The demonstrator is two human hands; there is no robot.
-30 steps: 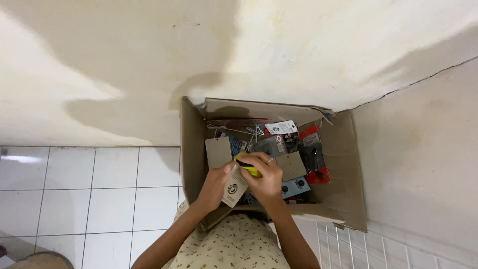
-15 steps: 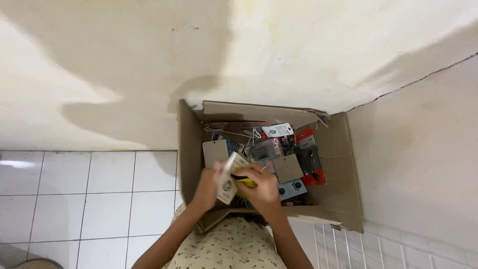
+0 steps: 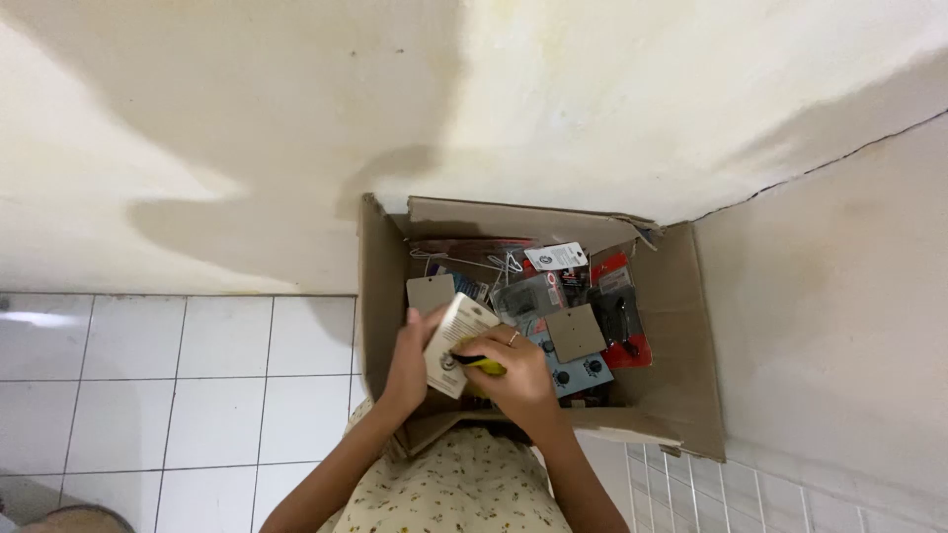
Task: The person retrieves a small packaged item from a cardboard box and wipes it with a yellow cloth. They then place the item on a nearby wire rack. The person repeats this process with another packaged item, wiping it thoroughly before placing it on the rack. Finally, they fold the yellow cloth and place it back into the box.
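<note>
The left hand is curled around a pale card pack; the thumb lies on its top edge and the fingers are tucked behind it; the pack tilts, with its top end toward 1 o'clock. The right hand sits just beside the left one, at 3 o'clock from it; it is closed on a small yellow thing that pokes out from the card pack at its 4 o'clock side; a ring shows on one finger. I think the yellow thing is part of the pack, but the hands hide too much to be sure.

Both hands are over the near left part of an open brown box; the box stands on the floor in a corner, with a cream wall at 12 o'clock and another wall at 3 o'clock.

Inside the box are many small packs in a heap; a plain brown card lies just at 12 o'clock from the left hand; a second brown card lies at 2 o'clock from the right hand; a red pack with black parts in it is near the right side of the box; a blue pack with round knobs is touching the right hand's far side; a white tag lies near the back.

White floor tiles are at 9 o'clock from the box; a white wire rack is at 5 o'clock. The person's flowery cloth shows at 6 o'clock.
</note>
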